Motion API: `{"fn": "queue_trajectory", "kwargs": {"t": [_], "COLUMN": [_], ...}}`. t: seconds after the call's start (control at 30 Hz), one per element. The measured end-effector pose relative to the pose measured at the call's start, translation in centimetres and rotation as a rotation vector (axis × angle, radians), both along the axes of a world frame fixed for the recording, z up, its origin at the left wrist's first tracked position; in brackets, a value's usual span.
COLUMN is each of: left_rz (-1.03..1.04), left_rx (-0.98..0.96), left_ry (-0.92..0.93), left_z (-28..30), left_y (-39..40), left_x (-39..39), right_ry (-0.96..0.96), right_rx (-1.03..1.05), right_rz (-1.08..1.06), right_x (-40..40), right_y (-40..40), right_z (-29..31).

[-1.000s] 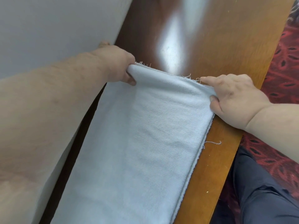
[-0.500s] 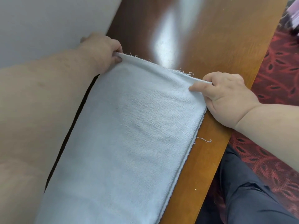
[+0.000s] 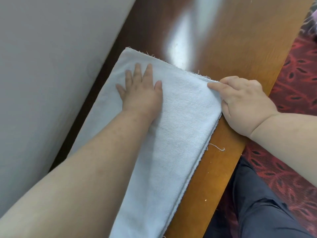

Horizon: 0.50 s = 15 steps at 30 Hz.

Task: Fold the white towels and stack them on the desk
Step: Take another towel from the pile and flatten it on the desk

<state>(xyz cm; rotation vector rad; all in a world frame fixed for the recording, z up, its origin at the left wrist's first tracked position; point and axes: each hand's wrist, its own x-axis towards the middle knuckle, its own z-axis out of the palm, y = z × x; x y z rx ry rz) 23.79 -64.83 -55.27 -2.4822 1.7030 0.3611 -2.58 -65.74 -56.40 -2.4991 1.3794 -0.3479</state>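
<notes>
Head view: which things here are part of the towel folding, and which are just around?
Part of the job:
white towel, folded, on the desk
desk
left hand, flat on the towel
right hand, pinching its corner

Just around:
loose thread on the desk
red patterned carpet
wall

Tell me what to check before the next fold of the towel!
1. Towel lying flat on the desk: ok.
2. Left hand pressing flat on top, fingers straight: ok.
3. Right hand has a grip on the far right corner: ok, its fingers pinch it.
4. Layered edges lined up along the right side: ok, nearly even.
5. Loose thread out of the way: not ok, it trails onto the desk.
6. Near end of the towel tidy: cannot tell, out of view.
</notes>
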Motion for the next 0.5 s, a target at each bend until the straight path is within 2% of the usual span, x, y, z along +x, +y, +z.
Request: {"fn": "queue_trajectory", "kwargs": {"t": [0.2, 0.33, 0.4, 0.5], "left_rz": [0.016, 0.04, 0.07, 0.088], "left_rx": [0.057, 0.014, -0.115, -0.434], "left_ry": [-0.019, -0.047, 0.0, 0.101], "left_z": [-0.4, -0.8, -0.7, -0.6], "left_y": [-2.4, -2.0, -1.4, -0.2], "left_x": [1.3, 1.1, 1.0, 1.0], "right_ry": [-0.014, -0.045, -0.022, 0.114], "right_rx": [0.032, 0.08, 0.114, 0.064], "right_rz": [-0.088, -0.1, -0.089, 0.09], "right_x": [0.2, 0.3, 0.0, -0.3], "right_y": [0.3, 0.8, 1.0, 0.9], "right_z": [-0.1, 0.2, 0.3, 0.5]}}
